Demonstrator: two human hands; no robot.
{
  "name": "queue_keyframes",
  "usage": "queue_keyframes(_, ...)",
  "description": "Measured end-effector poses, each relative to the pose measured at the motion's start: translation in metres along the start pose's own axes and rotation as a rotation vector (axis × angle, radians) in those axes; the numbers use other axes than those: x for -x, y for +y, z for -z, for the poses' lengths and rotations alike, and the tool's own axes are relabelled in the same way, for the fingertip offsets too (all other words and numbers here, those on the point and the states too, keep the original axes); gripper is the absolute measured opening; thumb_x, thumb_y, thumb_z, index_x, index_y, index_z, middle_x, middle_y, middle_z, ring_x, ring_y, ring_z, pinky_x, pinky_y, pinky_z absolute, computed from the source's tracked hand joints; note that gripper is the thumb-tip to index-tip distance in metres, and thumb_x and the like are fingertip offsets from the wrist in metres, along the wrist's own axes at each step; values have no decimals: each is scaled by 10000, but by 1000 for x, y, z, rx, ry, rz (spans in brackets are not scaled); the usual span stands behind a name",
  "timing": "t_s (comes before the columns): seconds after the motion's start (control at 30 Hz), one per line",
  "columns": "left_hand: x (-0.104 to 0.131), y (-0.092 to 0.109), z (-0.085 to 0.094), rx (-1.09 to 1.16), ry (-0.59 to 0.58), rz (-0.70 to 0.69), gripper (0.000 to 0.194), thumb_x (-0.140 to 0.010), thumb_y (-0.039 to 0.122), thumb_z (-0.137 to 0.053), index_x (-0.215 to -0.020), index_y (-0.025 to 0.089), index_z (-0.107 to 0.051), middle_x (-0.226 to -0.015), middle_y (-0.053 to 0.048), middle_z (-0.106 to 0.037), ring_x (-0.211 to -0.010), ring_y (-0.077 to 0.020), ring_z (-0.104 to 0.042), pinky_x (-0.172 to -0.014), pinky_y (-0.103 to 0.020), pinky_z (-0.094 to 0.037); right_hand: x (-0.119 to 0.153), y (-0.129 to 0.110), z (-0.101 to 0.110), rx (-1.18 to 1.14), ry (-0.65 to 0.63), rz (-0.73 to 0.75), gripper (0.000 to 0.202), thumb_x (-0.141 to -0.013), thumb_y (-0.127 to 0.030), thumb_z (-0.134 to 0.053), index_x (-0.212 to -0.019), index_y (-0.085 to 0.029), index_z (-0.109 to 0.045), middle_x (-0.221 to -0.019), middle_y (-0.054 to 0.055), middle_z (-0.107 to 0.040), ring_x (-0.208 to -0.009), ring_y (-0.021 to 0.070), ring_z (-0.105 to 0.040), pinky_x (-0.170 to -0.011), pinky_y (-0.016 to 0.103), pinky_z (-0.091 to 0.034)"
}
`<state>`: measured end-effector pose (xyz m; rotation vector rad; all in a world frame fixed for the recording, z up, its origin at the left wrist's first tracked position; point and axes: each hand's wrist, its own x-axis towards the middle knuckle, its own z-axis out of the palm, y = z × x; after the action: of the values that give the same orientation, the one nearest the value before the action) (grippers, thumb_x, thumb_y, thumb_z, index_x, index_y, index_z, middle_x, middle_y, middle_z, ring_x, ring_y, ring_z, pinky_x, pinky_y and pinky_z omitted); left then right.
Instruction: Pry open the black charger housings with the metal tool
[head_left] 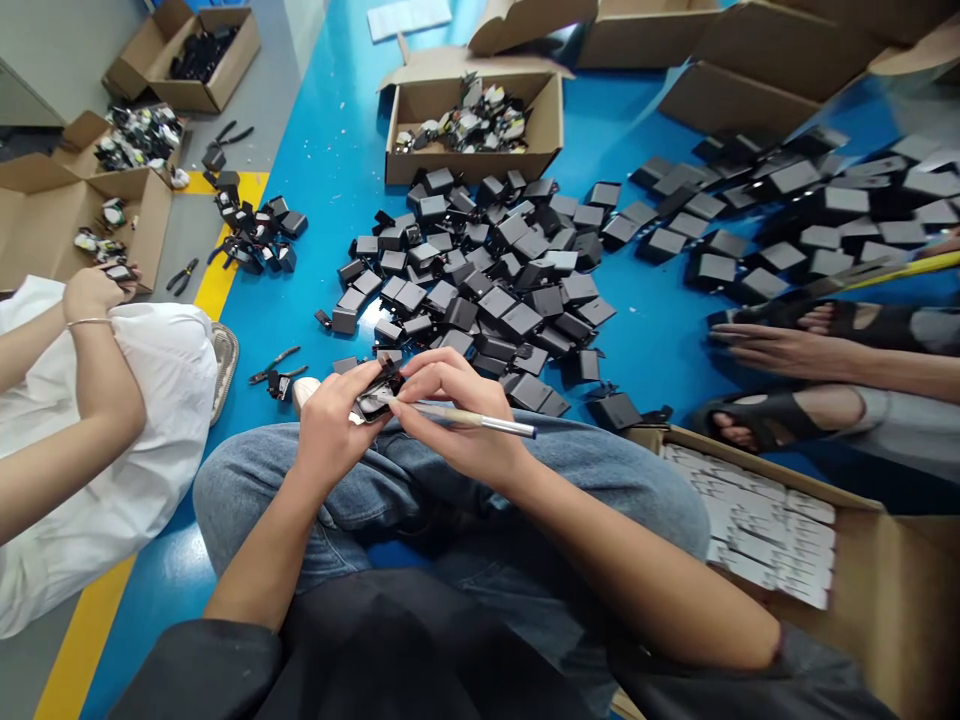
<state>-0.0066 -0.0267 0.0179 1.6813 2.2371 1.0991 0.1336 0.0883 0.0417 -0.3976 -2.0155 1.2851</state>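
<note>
Above my crossed legs, my left hand [334, 415] is closed around a small black part with a pale inside [375, 397]; its exact kind is hidden by my fingers. My right hand [457, 405] pinches a slim pen [487, 420] with a clear barrel and a blue-tipped end. The end of the pen away from the blue tip points into the pale part, and my right fingertips touch or nearly touch it. Just beyond both hands spreads a heap of black box-shaped housings [495, 300]. Cutting pliers [275, 366] lie left of my hands beside a small black piece.
An open carton [474, 160] of mixed white and black parts stands behind the heap. At right is a carton of white pieces [757, 520]. A co-worker's hand [795, 352] reaches in from the right; another person's hand [101, 292] holds something at left. More pliers [181, 277] lie there.
</note>
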Motion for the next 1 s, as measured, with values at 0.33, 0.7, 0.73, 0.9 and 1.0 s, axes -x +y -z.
queue_keyframes(0.33,1,3,-3,-57,28,28,410,-884,326,-647,-1276,208,-619,-1283,-86,-695,-1085,-238,-690,-942,-355,-550,1,3,-5,38,39,53,127,-854,-191,-660,-765,-245,-587,-789,27,-683,-933,207,-657,-788,356,-574)
queue_keyframes(0.7,-4,5,2,10,42,-1,439,-874,421,-684,-1251,202,-635,-1234,-86,-718,-1049,-230,-701,-912,-333,-560,-2,0,4,-58,-20,-9,99,-857,-223,-696,-798,-231,-618,-850,40,-671,-909,196,-638,-746,331,-584)
queue_keyframes(0.73,-4,5,3,34,35,6,447,-865,422,-697,-1249,202,-638,-1231,-86,-719,-1052,-231,-701,-918,-335,-559,-2,-1,5,-69,-23,-11,99,-857,-222,-696,-797,-230,-616,-855,43,-670,-913,197,-639,-720,319,-584)
queue_keyframes(0.9,-3,1,4,168,16,92,505,-833,414,-741,-1275,199,-628,-1248,-85,-712,-1135,-242,-680,-978,-354,-549,-5,-3,11,-108,27,-20,116,-861,-201,-685,-782,-213,-600,-835,41,-660,-859,188,-663,-715,320,-577)
queue_keyframes(1.0,-3,-1,4,167,39,68,502,-819,417,-754,-1261,209,-643,-1247,-80,-713,-1137,-248,-681,-975,-360,-552,-5,-4,13,-129,13,-14,106,-853,-197,-701,-793,-206,-614,-870,56,-658,-900,194,-668,-676,297,-584)
